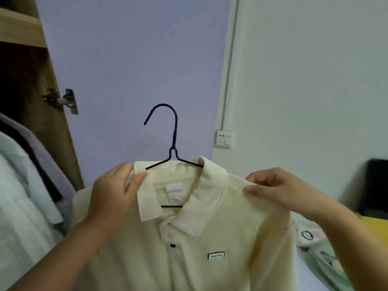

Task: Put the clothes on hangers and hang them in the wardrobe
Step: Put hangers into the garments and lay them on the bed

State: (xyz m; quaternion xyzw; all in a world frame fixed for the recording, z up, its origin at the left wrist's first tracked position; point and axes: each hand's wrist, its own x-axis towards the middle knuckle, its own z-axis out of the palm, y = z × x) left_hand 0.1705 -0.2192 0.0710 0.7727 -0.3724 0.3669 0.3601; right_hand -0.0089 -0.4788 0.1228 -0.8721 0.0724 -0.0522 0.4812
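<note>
Here the wardrobe (52, 85) stood along the left edge of the view, its wooden side panel and a metal hinge (60, 100) showing, with pale and dark garments (25, 185) already hanging inside at the lower left. To the right rose a white wall carrying a socket plate (223, 139), and a dark object (375, 187) sat at the far right edge above a yellow surface (371, 227). Folded clothes (321, 255) lay low on the right.

The cream polo shirt (189, 248) filled the near centre, held up in front of the lilac door panel and not yet inside the wardrobe. It had a dark button on the placket and a small rectangular chest badge (216, 255).

The left hand (114, 192) gripped the left side of the collar, thumb on the front and fingers curled behind the fabric. The right hand (277, 187) pinched the right shoulder seam between thumb and bent fingers.

A dark wire hanger (174, 141) sat inside the shirt's neck, its arms running under the collar, its lower bar showing through the neck opening, its hook standing free above and curving to the left.
</note>
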